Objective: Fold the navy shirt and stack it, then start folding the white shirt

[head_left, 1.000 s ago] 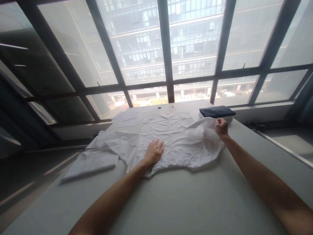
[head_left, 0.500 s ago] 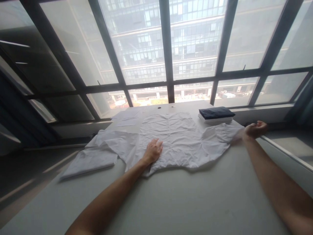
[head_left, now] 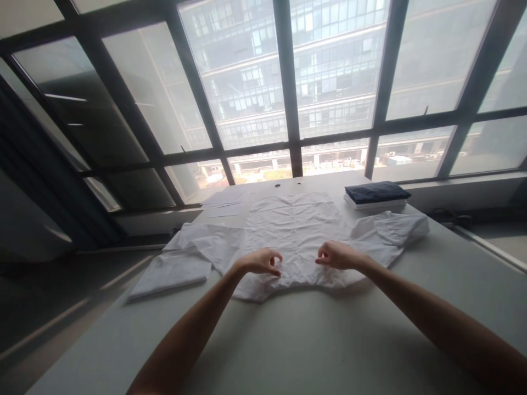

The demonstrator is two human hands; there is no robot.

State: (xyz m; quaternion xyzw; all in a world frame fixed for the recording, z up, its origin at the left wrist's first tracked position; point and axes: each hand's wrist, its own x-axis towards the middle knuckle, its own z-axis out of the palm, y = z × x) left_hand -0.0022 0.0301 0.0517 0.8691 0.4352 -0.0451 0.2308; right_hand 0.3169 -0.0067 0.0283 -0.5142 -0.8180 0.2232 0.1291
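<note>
A white shirt-like garment (head_left: 296,219), gathered along its middle, lies spread and wrinkled on the white table (head_left: 313,345). Its sleeves reach out to both sides. My left hand (head_left: 260,261) is over the near left part of the garment, thumb and index finger apart in a curve, with nothing seen between them. Opposite it, my right hand (head_left: 337,255) hovers over the near right part, its fingers loosely curled and a small gap showing by the thumb. No cloth is seen lifted by either hand.
A folded white cloth (head_left: 173,277) lies at the left table edge, partly under the left sleeve. Sheets of white paper (head_left: 224,202) rest at the back left. At the back right sits a dark blue folded cloth (head_left: 376,192) on a white stack. Windows stand behind the table.
My right hand has left the end of the right sleeve and come inward to the garment's near edge. My left hand has risen from lying flat into a curve. The view has shifted slightly.
</note>
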